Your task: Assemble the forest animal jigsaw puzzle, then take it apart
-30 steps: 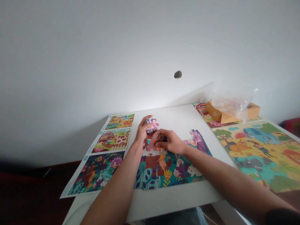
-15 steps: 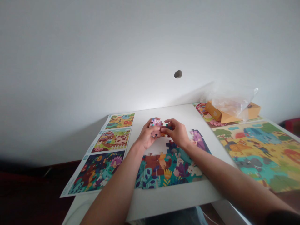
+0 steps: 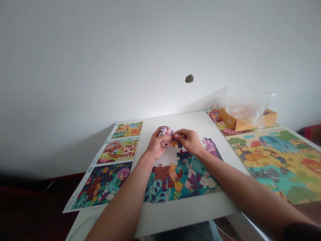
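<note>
Jigsaw pieces (image 3: 166, 134) gripped by left hand (image 3: 156, 148) and right hand (image 3: 190, 141)
Both are clenched, held above a part-built puzzle (image 3: 180, 180) on the table (image 3: 180, 214).

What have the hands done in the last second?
The right hand moved up and left, off the puzzle, to join the left hand around pink puzzle pieces. The pink pieces that lay under it are gone, showing a dark blue piece. The partly assembled jigsaw puzzle and picture sheets stayed put.

The left hand (image 3: 157, 146) and right hand (image 3: 190, 142) pinch pink jigsaw pieces (image 3: 166, 133) together, with a part-built animal puzzle (image 3: 175, 179) just below their fingers.
</note>
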Motion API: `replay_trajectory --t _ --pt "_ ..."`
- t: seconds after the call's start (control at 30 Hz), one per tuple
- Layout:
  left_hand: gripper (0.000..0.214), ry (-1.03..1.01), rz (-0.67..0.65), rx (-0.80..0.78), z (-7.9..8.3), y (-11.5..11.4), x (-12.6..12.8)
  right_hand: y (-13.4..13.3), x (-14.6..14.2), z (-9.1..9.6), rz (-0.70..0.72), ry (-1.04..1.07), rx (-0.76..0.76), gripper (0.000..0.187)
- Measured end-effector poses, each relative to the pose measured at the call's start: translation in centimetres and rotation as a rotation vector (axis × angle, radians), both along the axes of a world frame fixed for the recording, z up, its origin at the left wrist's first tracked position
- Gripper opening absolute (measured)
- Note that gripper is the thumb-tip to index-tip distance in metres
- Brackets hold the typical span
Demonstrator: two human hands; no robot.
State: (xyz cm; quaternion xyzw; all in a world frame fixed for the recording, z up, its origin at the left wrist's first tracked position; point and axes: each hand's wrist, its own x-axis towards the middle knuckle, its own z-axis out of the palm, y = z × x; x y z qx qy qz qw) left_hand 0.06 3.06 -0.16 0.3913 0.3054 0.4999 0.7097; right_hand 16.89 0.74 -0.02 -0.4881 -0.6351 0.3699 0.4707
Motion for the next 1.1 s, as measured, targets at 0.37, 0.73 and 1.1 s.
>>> replay_trajectory --t 0.37,0.73,1.1 --pt "0.037 -0.028 -0.068 -0.01 0.0 0.1 -0.2 -0.1 0.1 0.3 -0.072 -0.16 0.064 0.024" --pt "0.034 0.01 0.08 0.047 0.0 0.0 0.4 0.0 0.4 0.7 -0.105 -0.284 -0.03 0.008" --pt "0.026 -0.026 -0.06 -0.128 -0.1 0.0 0.7 0.5 0.7 -0.8 0.091 -0.032 0.191 0.031"
